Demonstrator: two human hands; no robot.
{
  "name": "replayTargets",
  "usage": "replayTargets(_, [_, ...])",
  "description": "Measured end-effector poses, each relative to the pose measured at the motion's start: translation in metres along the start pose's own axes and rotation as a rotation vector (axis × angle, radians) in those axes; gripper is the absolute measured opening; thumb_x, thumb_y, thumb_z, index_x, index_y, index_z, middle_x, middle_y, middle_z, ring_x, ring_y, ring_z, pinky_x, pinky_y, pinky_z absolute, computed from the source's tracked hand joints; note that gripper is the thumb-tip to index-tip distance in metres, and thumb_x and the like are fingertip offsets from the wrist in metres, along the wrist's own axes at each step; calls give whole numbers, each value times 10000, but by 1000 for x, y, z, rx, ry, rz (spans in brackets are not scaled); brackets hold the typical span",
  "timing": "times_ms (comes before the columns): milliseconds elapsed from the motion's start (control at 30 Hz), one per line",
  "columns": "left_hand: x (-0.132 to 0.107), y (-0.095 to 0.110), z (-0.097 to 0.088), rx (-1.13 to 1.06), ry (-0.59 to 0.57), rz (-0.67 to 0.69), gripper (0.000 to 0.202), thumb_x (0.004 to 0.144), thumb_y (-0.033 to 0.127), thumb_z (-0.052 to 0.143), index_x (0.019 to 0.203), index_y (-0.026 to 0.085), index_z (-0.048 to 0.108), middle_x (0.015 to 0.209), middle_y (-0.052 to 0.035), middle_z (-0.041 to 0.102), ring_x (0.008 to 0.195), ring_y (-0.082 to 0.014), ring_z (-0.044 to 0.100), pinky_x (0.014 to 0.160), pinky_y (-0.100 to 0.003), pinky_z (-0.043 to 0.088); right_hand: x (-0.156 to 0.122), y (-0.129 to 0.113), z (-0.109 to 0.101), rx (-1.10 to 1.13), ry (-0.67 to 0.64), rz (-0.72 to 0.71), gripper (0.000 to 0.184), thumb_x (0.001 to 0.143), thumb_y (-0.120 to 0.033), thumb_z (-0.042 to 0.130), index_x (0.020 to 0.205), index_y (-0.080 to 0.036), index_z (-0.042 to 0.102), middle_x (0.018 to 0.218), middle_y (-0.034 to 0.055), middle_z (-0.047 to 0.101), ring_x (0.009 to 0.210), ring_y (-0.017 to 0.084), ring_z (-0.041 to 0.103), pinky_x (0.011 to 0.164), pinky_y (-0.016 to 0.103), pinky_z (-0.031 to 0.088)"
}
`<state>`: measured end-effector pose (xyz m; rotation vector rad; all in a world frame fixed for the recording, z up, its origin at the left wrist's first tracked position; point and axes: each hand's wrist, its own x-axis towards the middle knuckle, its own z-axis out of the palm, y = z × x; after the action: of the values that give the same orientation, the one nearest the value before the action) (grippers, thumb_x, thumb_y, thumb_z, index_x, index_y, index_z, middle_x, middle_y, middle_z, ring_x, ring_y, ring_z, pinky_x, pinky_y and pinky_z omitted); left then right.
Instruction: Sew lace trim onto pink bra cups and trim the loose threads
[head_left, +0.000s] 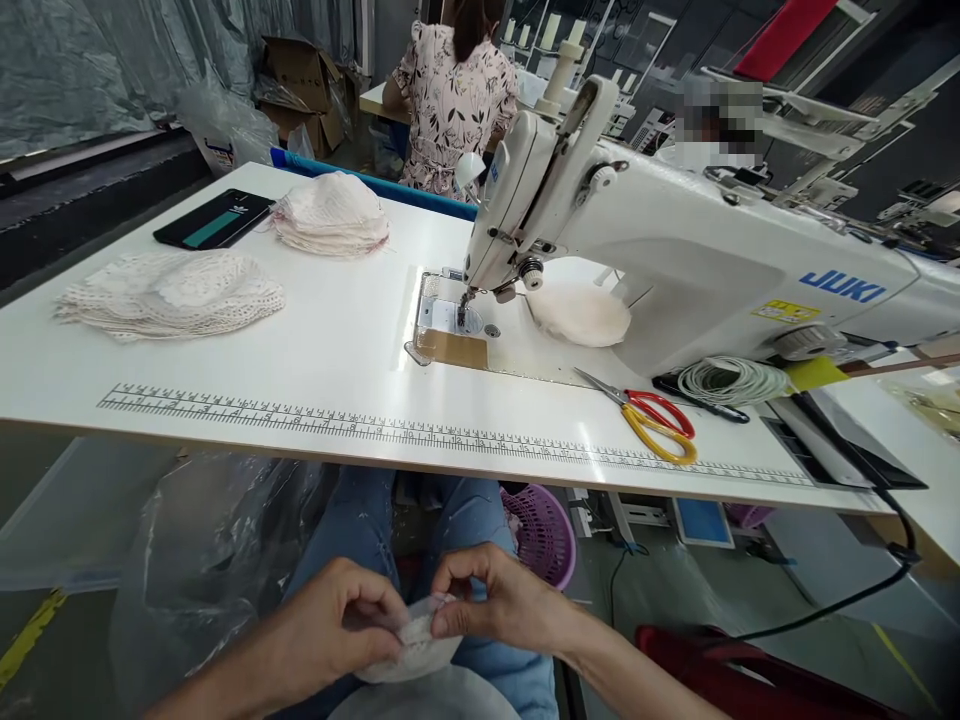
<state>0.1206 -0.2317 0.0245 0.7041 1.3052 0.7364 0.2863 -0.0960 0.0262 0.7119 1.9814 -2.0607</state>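
Low over my lap, my left hand [334, 625] and my right hand [499, 605] pinch a small white fabric piece [426, 655] between thumbs and fingers. Part of its edge is hidden behind the fingertips. A pale rounded surface [427, 700] shows just below it. Above my hands is the front edge of a white sewing table [337, 375]. On it stands a white JUKI sewing machine [675, 240], its presser foot [462, 312] over the needle plate. A round cream fabric piece [581, 312] lies under the machine arm.
Two stacks of white fabric pieces, a lacy stack [172, 295] and a rounded stack [330, 212], lie left near a black phone-like object [214, 218]. Scissors [652, 418] and coiled cord [731, 382] lie right. A purple basket [544, 535] stands below. A co-worker [457, 100] sits beyond.
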Motion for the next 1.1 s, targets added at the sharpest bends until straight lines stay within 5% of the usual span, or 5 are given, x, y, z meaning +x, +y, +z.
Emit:
replayTargets(267, [-2,-3,-4,8,-19,-39,292,731,360,611,768,91,718,528,26,473,521,-103,367,496,-211,273,2,3,0,-11,-36,-34,387,638,-520,741,725,-151,664,639,-32,498,617,100,376,573,218,313])
replayTargets(633, [-2,-5,-5,53,-2,21,276,776,353,585,706,104,682,530,59,359,527,-89,280,481,-218,189,7,8,6,62,-46,-20,368,643,-490,748,739,-141,680,622,-34,490,593,89,365,541,211,287])
replayTargets(833, [-5,-4,-9,-34,-9,17,263,775,353,603,693,108,655,548,53,401,532,-87,315,487,-202,226,10,9,8,164,-9,-9,376,622,-495,761,678,-131,685,632,-24,511,584,86,411,560,221,328])
replayTargets(967, [-7,-11,-12,-139,-33,-5,132,667,212,678,755,115,693,622,17,578,610,-117,479,571,-192,343,11,11,6,324,-32,33,346,610,-453,782,688,-129,689,662,-13,563,611,88,475,578,212,364])
replayTargets(1100, [-8,-14,-15,-52,-2,-12,127,700,200,629,725,124,728,613,0,620,602,-120,503,575,-195,366,10,13,1,405,-33,76,300,583,-392,813,698,-135,709,657,-6,594,608,90,505,587,210,388])
